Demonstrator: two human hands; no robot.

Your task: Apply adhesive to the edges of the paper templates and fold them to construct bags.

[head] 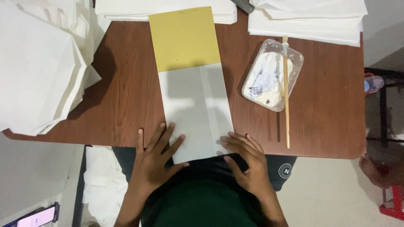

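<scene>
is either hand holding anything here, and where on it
Nothing is gripped. Both hands lie flat on the near end of the folded white paper: the left hand on its lower left corner, the right hand on its lower right corner.

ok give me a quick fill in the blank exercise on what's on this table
1. Both hands, the left hand and the right hand, press flat on the near end of a folded ____ sheet of paper.
2. The card sticking out of the sheet's far end is ____ in colour.
3. A long wooden brush lies across a clear plastic ____ of white paste.
4. The table top is made of brown ____.

Missing words: white; yellow; tray; wood
</scene>
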